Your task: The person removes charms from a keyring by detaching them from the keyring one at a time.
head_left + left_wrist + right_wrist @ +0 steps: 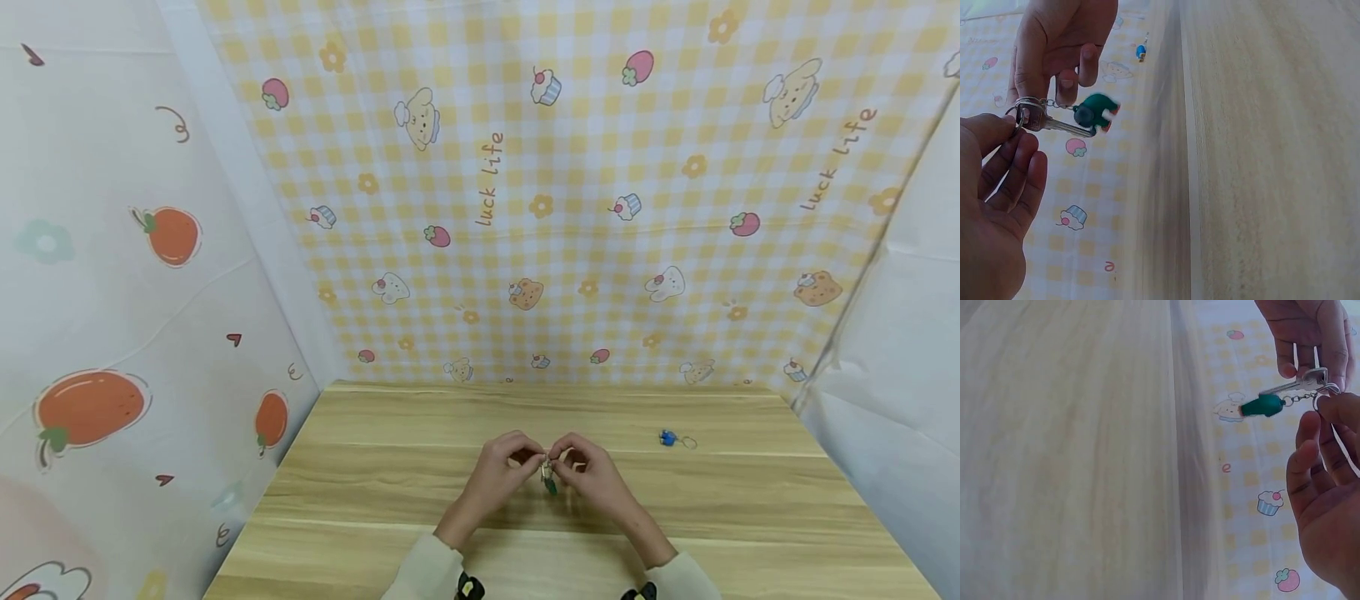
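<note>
Both hands meet over the desk (360, 467) middle, near its front edge: left hand (501, 467) and right hand (591, 468) each pinch the key ring (1024, 106), silver key (1063, 127) and green charm (1096, 112) dangling. Tiny blue keychain (668, 438) sits toward the back right corner.

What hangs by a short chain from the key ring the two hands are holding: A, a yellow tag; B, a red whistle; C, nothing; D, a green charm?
D: in the left wrist view a green charm dangles on a chain from the key ring, beside the silver key.
</note>
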Tool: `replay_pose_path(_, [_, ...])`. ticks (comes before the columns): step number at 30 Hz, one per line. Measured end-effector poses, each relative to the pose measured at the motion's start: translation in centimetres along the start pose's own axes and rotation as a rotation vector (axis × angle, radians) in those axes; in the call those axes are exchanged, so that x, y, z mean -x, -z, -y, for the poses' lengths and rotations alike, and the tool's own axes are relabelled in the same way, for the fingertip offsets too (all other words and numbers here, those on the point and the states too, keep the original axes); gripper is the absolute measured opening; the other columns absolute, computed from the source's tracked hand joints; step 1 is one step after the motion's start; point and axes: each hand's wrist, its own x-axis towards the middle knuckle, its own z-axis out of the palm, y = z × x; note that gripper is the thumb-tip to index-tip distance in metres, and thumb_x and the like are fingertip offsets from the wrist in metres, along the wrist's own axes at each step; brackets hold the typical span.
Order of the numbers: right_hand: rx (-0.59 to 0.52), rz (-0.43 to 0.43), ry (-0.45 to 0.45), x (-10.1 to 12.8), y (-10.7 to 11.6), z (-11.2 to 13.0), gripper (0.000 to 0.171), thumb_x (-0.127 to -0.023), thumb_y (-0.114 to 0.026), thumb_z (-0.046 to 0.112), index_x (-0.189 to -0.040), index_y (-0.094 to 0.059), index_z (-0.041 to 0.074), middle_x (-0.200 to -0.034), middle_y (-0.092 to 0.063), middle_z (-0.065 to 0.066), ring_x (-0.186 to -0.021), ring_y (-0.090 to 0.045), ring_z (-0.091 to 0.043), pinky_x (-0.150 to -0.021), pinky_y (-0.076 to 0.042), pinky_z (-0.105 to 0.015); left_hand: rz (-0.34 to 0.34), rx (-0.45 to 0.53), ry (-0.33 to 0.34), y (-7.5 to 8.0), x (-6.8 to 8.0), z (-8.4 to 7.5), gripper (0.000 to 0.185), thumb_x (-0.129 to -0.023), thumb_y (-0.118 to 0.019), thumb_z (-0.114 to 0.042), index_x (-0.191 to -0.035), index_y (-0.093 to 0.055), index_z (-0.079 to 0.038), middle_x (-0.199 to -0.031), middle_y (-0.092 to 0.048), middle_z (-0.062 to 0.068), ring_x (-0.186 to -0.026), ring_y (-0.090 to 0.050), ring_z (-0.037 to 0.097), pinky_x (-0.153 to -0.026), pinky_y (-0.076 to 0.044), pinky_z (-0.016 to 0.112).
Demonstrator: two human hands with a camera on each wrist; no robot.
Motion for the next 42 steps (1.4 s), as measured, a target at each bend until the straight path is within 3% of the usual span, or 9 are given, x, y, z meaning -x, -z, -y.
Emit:
replay_pose_path(8, [0.029, -0.066, -0.122, 0.06, 0.08, -0.02, 0.004, -0.100, -0.073, 0.010, -0.103, -0.071, 0.008, -0.098, -0.070, -0.011, -0.066, -0.061, -0.018, -0.060, -0.054, -0.028, 0.041, 0.009, 0.006, 0.04, -0.09, -0.35, 0.006, -0.101, -0.073, -0.010, -0.103, -0.078, -0.008, -0.098, -0.076, 0.005, -0.087, -0.071, 0.009, -0.079, -0.061, 0.023])
replay_pose_path(14, [0.011, -0.049, -0.141, 0.03, 0.12, -0.16, 0.007, -0.101, -0.073, 0.011, -0.104, -0.071, 0.005, -0.096, -0.071, -0.014, -0.066, -0.064, -0.021, -0.061, -0.058, -0.033, 0.040, 0.013, -0.010, -0.04, -0.07, -0.08, 0.008, -0.102, -0.071, -0.013, -0.104, -0.078, -0.009, -0.098, -0.076, 0.004, -0.086, -0.070, 0.007, -0.079, -0.061, 0.023])
replay_pose_path(21, [0.014, -0.009, -0.127, 0.07, 0.30, -0.57, 0.010, -0.103, -0.071, 0.015, -0.110, -0.070, 0.008, -0.106, -0.069, -0.014, -0.069, -0.067, -0.028, -0.059, -0.055, -0.030, 0.019, -0.004, 0.017, -0.15, 0.04, 0.16, 0.006, -0.102, -0.072, -0.013, -0.104, -0.078, -0.011, -0.098, -0.076, 0.002, -0.085, -0.070, 0.006, -0.078, -0.062, 0.024])
replay_pose_path(27, [0.035, -0.009, -0.041, -0.01, 0.43, -0.54, 0.013, -0.101, -0.073, 0.012, -0.113, -0.070, 0.015, -0.107, -0.069, -0.015, -0.071, -0.067, -0.037, -0.057, -0.052, -0.026, 0.008, 0.005, 0.064, -0.20, -0.05, -0.11, 0.006, -0.102, -0.073, -0.013, -0.103, -0.078, -0.012, -0.097, -0.076, 0.002, -0.085, -0.071, 0.008, -0.079, -0.061, 0.023])
replay_pose_path(33, [0.059, -0.027, 0.045, -0.15, 0.30, -0.23, 0.014, -0.099, -0.075, 0.006, -0.107, -0.071, 0.017, -0.102, -0.069, -0.008, -0.069, -0.067, -0.033, -0.057, -0.052, -0.025, -0.005, 0.018, 0.072, -0.23, -0.11, -0.03, 0.006, -0.102, -0.072, -0.013, -0.104, -0.078, -0.013, -0.098, -0.076, 0.001, -0.085, -0.071, 0.008, -0.079, -0.061, 0.024])
replay_pose_path(42, [0.087, -0.063, 0.077, 0.08, 0.22, -0.14, 0.015, -0.098, -0.075, 0.005, -0.102, -0.073, 0.019, -0.092, -0.069, -0.004, -0.063, -0.061, -0.009, -0.058, -0.053, -0.026, -0.005, 0.024, 0.082, -0.10, -0.25, -0.27, 0.007, -0.102, -0.073, -0.012, -0.104, -0.079, -0.011, -0.099, -0.077, 0.002, -0.086, -0.071, 0.008, -0.080, -0.061, 0.024])
